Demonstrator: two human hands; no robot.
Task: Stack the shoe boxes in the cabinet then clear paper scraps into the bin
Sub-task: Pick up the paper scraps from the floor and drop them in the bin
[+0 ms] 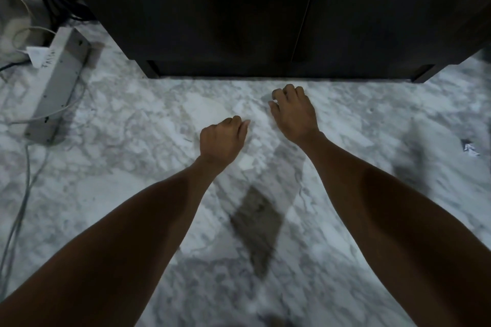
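Gathering scraps, your right hand (292, 111) pinches a white bit; your left hand (223, 138) is curled, contents unclear. Next, reach the paper scrap (470, 148) far right of it.

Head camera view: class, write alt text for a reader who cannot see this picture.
Two bare hands, left hand and right hand, reach down with curled fingers over a marble floor before a dark cabinet with closed doors. A grey power strip with cables lies far left, a crumpled paper scrap far right.
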